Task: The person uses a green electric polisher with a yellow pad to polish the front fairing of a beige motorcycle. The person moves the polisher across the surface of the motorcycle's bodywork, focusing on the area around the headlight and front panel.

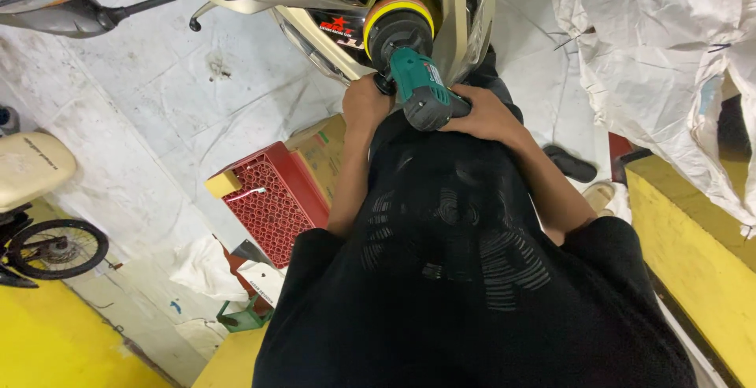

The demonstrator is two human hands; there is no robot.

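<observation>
Polisher (pixel 409 69), green-bodied with a yellow-edged pad, pressed against the front panel of a beige scooter (pixel 465 18), close before the person's chest. Left hand (pixel 366 104) closed around its side grip; right hand (pixel 484 114) wrapped around its rear body. Red crate (pixel 272 203) and cardboard box (pixel 321 152) below left, on the white floor sheet (pixel 157 120).

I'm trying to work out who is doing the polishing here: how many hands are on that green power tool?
2. The left hand grips the side of the green polisher; the right hand holds its rear end. No other person's hands show.
</observation>
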